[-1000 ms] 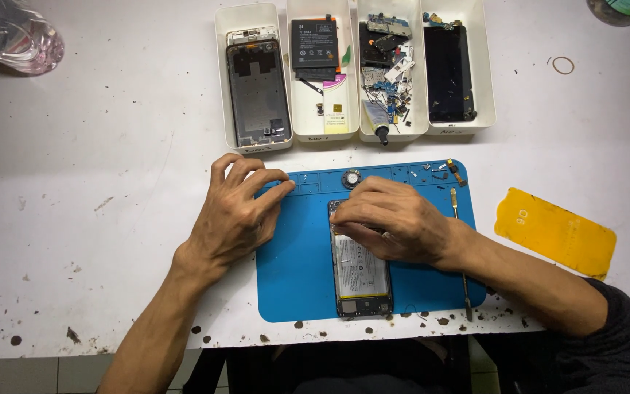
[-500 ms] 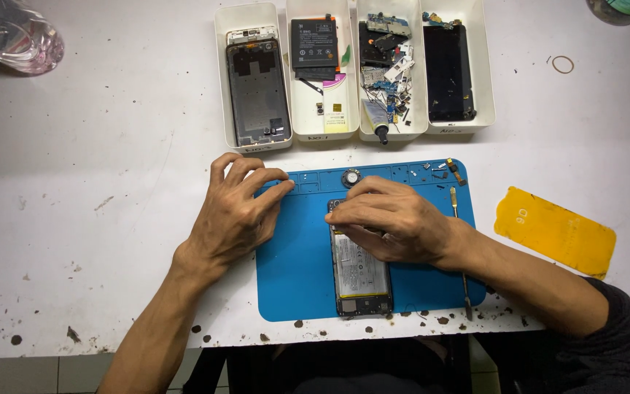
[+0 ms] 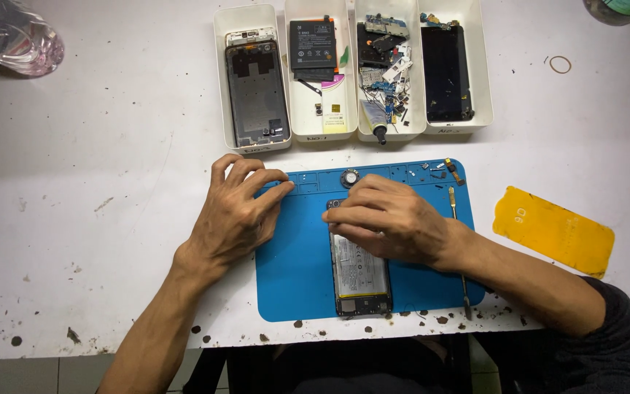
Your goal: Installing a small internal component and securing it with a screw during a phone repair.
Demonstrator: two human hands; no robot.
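I see little change: my right hand [image 3: 395, 222] still presses flat fingers on the opened phone [image 3: 359, 273] mid-mat, left hand [image 3: 238, 215] spread at the blue mat [image 3: 293, 277]'s left edge.

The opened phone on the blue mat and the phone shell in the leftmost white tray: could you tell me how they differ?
The opened phone lies on the blue mat under the right hand; the phone shell lies untouched in the tray. The phone holds a silver battery; the shell looks empty and grey. Both lie flat, lengthwise.
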